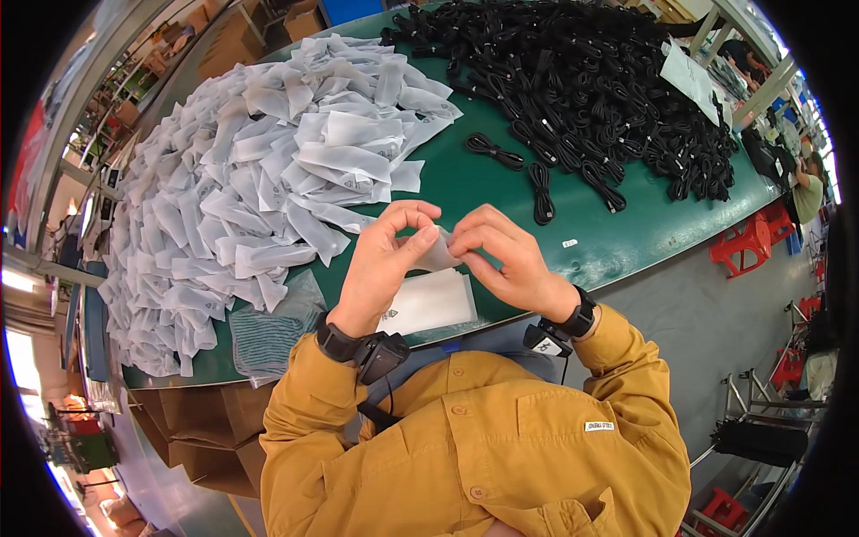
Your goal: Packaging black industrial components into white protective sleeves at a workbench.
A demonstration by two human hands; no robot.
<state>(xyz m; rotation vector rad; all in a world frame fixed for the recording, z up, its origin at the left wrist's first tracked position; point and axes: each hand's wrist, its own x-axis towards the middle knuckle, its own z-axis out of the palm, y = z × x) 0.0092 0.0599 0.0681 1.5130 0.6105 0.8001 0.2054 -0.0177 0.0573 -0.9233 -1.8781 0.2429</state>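
A small translucent white plastic bag [438, 254] is stretched between my two hands, just above the table's front edge. My left hand [382, 261] is closed on its left side, thumb and fingers curled. On the right side, my right hand [508, 261] pinches the bag with bent fingers. Whether anything is inside the bag is hidden by my fingers. Directly beneath my hands lies a flat stack of white bags [434, 302] with a small dark print. Beyond my right hand, a few bundled black cables [541, 192] lie apart from the others.
A large heap of filled white bags [259, 170] covers the left of the green table [617, 237]. Coiled black cables [591, 89] are piled at the far right. A clear bag with greenish striped contents [276, 333] lies front left. Cardboard boxes [201, 430] stand below; red stools [743, 246] stand right.
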